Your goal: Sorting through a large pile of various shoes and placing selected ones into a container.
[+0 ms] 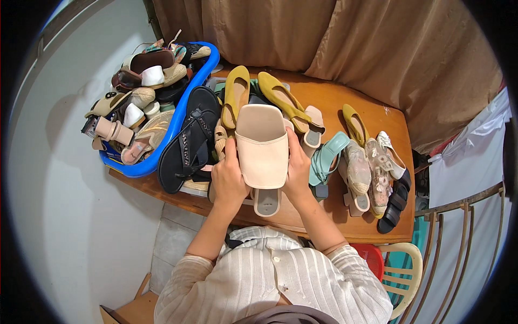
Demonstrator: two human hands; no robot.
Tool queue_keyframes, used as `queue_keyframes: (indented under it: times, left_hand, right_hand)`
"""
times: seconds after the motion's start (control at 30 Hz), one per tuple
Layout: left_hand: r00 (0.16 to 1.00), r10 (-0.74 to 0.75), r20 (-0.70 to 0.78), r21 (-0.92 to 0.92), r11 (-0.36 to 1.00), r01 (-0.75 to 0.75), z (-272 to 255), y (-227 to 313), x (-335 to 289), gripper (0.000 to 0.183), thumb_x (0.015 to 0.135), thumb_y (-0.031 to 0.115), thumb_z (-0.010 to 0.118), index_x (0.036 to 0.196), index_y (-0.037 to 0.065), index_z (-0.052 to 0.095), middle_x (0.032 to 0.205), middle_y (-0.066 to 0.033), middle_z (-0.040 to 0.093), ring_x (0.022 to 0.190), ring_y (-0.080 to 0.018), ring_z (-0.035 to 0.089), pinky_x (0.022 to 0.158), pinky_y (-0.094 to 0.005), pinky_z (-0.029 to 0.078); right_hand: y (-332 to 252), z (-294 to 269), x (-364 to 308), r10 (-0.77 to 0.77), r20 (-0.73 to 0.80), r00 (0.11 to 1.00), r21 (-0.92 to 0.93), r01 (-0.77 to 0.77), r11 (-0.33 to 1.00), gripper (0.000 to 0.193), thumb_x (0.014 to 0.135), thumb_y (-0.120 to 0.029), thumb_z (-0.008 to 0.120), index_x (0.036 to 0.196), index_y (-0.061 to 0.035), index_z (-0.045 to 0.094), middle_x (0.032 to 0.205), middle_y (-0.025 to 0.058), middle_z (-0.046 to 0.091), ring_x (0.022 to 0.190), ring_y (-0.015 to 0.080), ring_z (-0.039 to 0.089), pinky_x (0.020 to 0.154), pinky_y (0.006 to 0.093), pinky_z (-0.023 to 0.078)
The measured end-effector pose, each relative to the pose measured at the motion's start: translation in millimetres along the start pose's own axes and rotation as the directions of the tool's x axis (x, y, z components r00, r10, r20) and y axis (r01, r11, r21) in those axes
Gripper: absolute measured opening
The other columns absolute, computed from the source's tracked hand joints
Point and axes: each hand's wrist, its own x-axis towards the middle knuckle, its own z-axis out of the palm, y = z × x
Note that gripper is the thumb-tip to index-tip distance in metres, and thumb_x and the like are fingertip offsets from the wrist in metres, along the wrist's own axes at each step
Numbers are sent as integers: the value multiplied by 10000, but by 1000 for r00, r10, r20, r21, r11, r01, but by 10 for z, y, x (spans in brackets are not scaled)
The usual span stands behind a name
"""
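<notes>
My left hand (229, 181) and my right hand (297, 166) grip a beige square-toed slide sandal (264, 162) from its two sides. It is raised over the near edge of the table, its wide smooth band facing me. Below the band shows a greyish insole (267, 203); I cannot tell whether it belongs to the same shoe. Just beyond lie two mustard-yellow slingback flats (236, 94). Right of my right hand are a beige open-toed shoe (313, 135) and a mint-green heeled sandal (327, 159). A large black thong sandal (190, 140) lies left of my left hand.
A blue basket (208, 59) heaped with assorted shoes stands at the left of the wooden table (318, 86). Toward the right end sit another yellow flat (355, 124), lace espadrilles (358, 170) and a black strappy sandal (395, 202). A cream plastic chair (413, 270) stands lower right.
</notes>
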Motion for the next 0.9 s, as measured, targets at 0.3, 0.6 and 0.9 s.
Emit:
queue_keyframes:
  times: [0.3, 0.6, 0.9]
  left_hand:
    - [998, 46, -34, 7, 999, -46, -49, 90, 10, 585, 738, 321, 656, 1128, -68, 460, 772, -271, 612, 745, -428, 616, 636, -448, 486]
    - [999, -32, 11, 17, 999, 32, -24, 98, -13, 489, 728, 266, 669, 1062, -53, 507, 774, -250, 622, 776, -413, 623, 658, -412, 497]
    - [1000, 3, -8, -44, 999, -3, 6, 143, 1, 502, 729, 345, 663, 1022, -32, 510, 739, -267, 608, 724, -439, 601, 629, -475, 479]
  right_hand:
    - [-93, -15, 55, 26, -4, 1000, -100, -27, 995, 498, 769, -213, 640, 1201, -8, 500, 900, 213, 636, 776, 343, 653, 646, 355, 507]
    - [57, -49, -19, 37, 8, 999, -310, -33, 950, 437, 773, -211, 611, 1169, -35, 553, 737, 182, 629, 627, 308, 644, 544, 335, 480]
    - [-47, -31, 13, 36, -54, 998, -313, -51, 948, 363, 796, -243, 592, 1114, -71, 558, 685, 172, 609, 590, 315, 623, 499, 352, 448]
